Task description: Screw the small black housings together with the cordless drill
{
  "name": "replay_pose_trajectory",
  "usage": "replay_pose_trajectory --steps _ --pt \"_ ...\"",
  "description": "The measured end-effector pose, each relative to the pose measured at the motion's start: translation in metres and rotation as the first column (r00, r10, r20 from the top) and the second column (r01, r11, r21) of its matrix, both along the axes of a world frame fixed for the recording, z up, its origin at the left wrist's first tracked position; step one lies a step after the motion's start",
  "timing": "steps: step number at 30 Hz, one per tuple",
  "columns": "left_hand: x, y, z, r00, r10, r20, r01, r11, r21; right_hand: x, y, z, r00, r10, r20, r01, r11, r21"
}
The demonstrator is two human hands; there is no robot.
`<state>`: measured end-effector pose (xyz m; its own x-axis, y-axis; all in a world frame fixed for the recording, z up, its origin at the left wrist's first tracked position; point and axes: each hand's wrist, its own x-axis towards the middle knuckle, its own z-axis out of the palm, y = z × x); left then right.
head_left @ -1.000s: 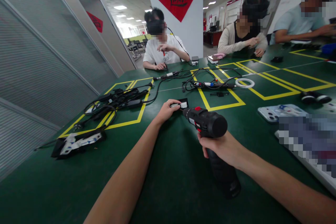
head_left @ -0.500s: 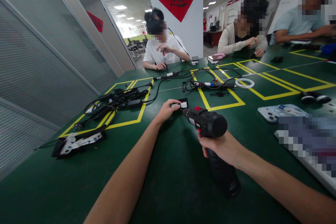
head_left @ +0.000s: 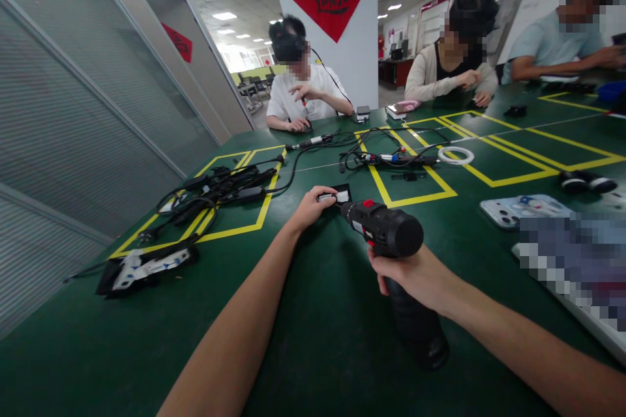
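Observation:
My right hand (head_left: 415, 277) grips the handle of a black and red cordless drill (head_left: 386, 229), whose tip points at a small black part with a white label (head_left: 338, 195) lying on the green table (head_left: 317, 339). My left hand (head_left: 309, 206) rests on the table and pinches that small part from the left, holding it against the drill's tip.
A tangle of black cables and adapters (head_left: 220, 186) lies left inside yellow tape boxes. A black and white device (head_left: 141, 266) sits near the left edge. More cables (head_left: 391, 158) and a white ring (head_left: 456, 155) lie ahead; a phone (head_left: 523, 208) is at right. Three people sit across the table.

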<state>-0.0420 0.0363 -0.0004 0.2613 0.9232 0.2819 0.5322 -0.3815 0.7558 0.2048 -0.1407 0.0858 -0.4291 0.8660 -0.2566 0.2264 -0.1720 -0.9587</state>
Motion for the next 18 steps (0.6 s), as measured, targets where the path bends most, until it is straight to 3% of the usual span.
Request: replay_pose_trajectory --steps 14,18 --pt "0.003 -0.003 0.002 0.999 0.005 -0.043 -0.003 0.999 0.049 0.0 -0.007 0.0 0.999 0.022 0.031 -0.025 0.996 0.089" --pt "0.006 -0.005 0.003 0.999 0.021 -0.049 -0.018 0.998 0.056 0.0 -0.013 -0.003 0.997 -0.028 0.077 0.011 0.978 0.21"
